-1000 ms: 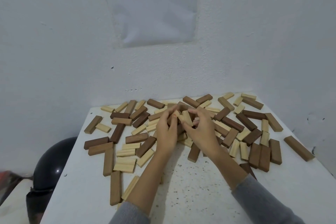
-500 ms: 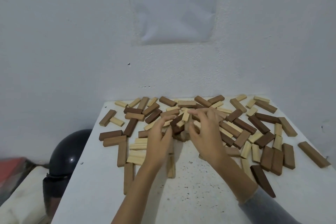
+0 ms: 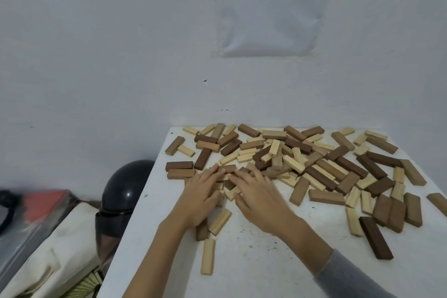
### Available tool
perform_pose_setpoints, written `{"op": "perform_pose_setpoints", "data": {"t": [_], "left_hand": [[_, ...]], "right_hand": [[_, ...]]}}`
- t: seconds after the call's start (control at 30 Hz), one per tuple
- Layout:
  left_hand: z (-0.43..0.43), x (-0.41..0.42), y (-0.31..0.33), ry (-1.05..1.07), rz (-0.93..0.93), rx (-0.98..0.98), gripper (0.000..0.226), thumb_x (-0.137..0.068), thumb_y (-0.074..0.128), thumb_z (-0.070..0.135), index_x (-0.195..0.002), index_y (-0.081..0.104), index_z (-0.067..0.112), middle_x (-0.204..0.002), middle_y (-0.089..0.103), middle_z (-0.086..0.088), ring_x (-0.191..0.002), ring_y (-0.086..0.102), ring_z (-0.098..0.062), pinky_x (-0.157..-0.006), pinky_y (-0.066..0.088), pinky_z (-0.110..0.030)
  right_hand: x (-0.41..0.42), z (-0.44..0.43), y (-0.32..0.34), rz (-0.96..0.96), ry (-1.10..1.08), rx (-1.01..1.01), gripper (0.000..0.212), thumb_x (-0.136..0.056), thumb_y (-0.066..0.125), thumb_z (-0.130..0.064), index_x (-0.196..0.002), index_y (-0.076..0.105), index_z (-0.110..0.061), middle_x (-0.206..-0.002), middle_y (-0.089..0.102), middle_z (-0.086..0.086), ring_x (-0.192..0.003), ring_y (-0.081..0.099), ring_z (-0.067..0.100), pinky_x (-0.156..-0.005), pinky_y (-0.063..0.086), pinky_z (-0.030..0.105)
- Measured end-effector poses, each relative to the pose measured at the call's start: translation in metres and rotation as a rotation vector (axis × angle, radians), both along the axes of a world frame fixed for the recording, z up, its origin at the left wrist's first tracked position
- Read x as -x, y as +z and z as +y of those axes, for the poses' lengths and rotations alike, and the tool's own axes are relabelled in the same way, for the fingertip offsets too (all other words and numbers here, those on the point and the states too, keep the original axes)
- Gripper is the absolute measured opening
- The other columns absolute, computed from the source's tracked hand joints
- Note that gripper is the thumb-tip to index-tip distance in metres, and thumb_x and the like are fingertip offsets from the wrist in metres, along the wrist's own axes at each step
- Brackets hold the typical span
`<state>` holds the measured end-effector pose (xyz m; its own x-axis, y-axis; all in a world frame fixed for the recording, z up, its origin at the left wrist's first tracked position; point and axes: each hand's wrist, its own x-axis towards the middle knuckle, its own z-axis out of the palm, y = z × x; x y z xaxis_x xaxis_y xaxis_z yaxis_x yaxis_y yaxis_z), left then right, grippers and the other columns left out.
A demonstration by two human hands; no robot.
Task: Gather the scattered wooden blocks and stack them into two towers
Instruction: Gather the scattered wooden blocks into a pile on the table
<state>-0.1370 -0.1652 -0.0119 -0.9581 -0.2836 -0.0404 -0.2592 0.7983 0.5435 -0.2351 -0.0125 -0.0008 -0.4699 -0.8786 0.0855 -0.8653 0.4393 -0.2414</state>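
Both hands are now lying low over the near-left fringe of the wooden blocks (image 3: 278, 157), at about 8 o'clock from the tangled heap in the middle of the white surface (image 3: 266, 261). A second ago they were curled together around a small cluster at the heap's centre. They have since let go, moved apart and come back toward the person. The left hand (image 3: 203, 198) is resting with its fingers straight and slightly spread, palm down on several pale and dark pieces. The right hand (image 3: 258, 198), just beside it at 3 o'clock, is spreading flat in the same way, its fingertips nearly meeting those of the left. Neither is pinching or lifting a piece, though slight blur is hiding what lies under the palms.

The blocks are still lying scattered flat across the far half and right side of the surface. A pale block (image 3: 208, 256) is lying alone at 6 o'clock of the left hand, and a long dark block (image 3: 376, 237) at 4 o'clock of the right. No tower is standing yet. By my reading, the person is raking pieces into a group rather than stacking, so the task is barely starting.
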Motion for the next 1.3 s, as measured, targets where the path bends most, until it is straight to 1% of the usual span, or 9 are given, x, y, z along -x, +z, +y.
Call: {"op": "perform_pose_setpoints", "data": {"t": [0.13,0.3,0.43,0.57,0.77,0.9,1.03,1.2,1.3], "left_hand": [[-0.009,-0.011,0.014,-0.020,-0.132,-0.107,0.091,-0.064,0.029,0.065,-0.150,0.025,0.036,-0.157,0.012,0.021,-0.144,0.015,-0.007,-0.116,0.011,-0.030],[-0.010,-0.017,0.026,-0.128,-0.254,0.050,0.093,-0.078,0.067,0.046,-0.153,0.015,0.031,-0.160,0.008,0.013,-0.145,0.013,-0.013,-0.116,0.016,-0.030],[-0.011,-0.017,0.026,-0.103,-0.205,0.028,0.091,-0.080,0.075,0.037,-0.152,0.020,0.027,-0.155,0.019,0.010,-0.140,0.020,-0.011,-0.113,0.021,-0.024],[-0.013,-0.011,0.026,-0.079,-0.223,0.089,0.104,-0.074,0.081,0.037,-0.153,0.016,0.024,-0.150,0.024,0.005,-0.135,0.025,-0.017,-0.114,0.030,-0.032],[-0.005,-0.005,0.024,-0.022,-0.255,0.159,0.106,-0.065,0.088,0.032,-0.149,0.024,0.019,-0.142,0.024,-0.002,-0.129,0.027,-0.023,-0.107,0.039,-0.035],[-0.001,-0.003,0.031,-0.012,-0.233,0.092,0.096,-0.061,0.090,0.025,-0.135,0.029,0.029,-0.131,0.032,-0.002,-0.118,0.032,-0.019,-0.101,0.044,-0.033],[0.004,-0.004,0.035,-0.078,-0.259,0.126,0.091,-0.067,0.086,0.031,-0.136,0.027,0.033,-0.128,0.037,-0.001,-0.114,0.032,-0.020,-0.099,0.041,-0.034],[0.014,-0.004,0.031,-0.153,-0.288,0.332,0.084,-0.074,0.076,0.052,-0.137,0.033,0.017,-0.130,0.035,-0.005,-0.116,0.033,-0.021,-0.084,0.030,-0.024],[0.014,-0.003,0.025,-0.127,-0.249,0.306,0.080,-0.072,0.079,0.045,-0.132,0.035,0.017,-0.129,0.035,-0.002,-0.114,0.033,-0.018,-0.076,0.033,-0.023]], "right_hand": [[-0.008,0.003,-0.004,0.006,-0.007,0.040,0.043,-0.102,0.032,-0.032,-0.144,0.034,-0.026,-0.145,0.033,-0.005,-0.134,0.026,0.020,-0.109,0.029,0.032],[-0.013,0.012,-0.014,-0.010,0.000,0.114,0.043,-0.099,0.034,-0.037,-0.139,0.042,-0.027,-0.132,0.040,-0.008,-0.117,0.035,0.015,-0.099,0.036,0.029],[-0.016,0.019,-0.011,-0.049,-0.014,0.123,0.051,-0.089,0.024,-0.050,-0.126,0.051,-0.028,-0.124,0.041,-0.008,-0.112,0.035,0.014,-0.095,0.038,0.027],[-0.014,0.023,-0.008,-0.089,-0.080,0.124,0.034,-0.090,0.050,-0.051,-0.118,0.053,-0.032,-0.136,0.033,-0.004,-0.122,0.031,0.017,-0.097,0.035,0.028],[-0.020,0.016,-0.011,-0.008,-0.193,0.132,0.034,-0.091,0.054,-0.047,-0.121,0.053,-0.030,-0.131,0.042,-0.001,-0.113,0.036,0.021,-0.089,0.036,0.028],[-0.021,0.015,-0.012,-0.018,-0.229,0.178,0.034,-0.089,0.059,-0.044,-0.119,0.056,-0.029,-0.131,0.045,0.000,-0.116,0.036,0.023,-0.090,0.034,0.030],[-0.015,0.017,-0.011,-0.076,-0.214,0.166,0.033,-0.085,0.063,-0.044,-0.114,0.056,-0.030,-0.121,0.042,-0.005,-0.112,0.035,0.019,-0.090,0.034,0.024],[-0.010,0.027,-0.011,-0.210,-0.223,0.246,0.031,-0.075,0.074,-0.036,-0.101,0.059,-0.028,-0.111,0.037,-0.008,-0.108,0.031,0.015,-0.082,0.033,0.020],[-0.009,0.035,-0.013,-0.238,-0.214,0.278,0.031,-0.071,0.076,-0.030,-0.098,0.060,-0.027,-0.112,0.038,-0.008,-0.111,0.031,0.013,-0.081,0.029,0.020]]}}
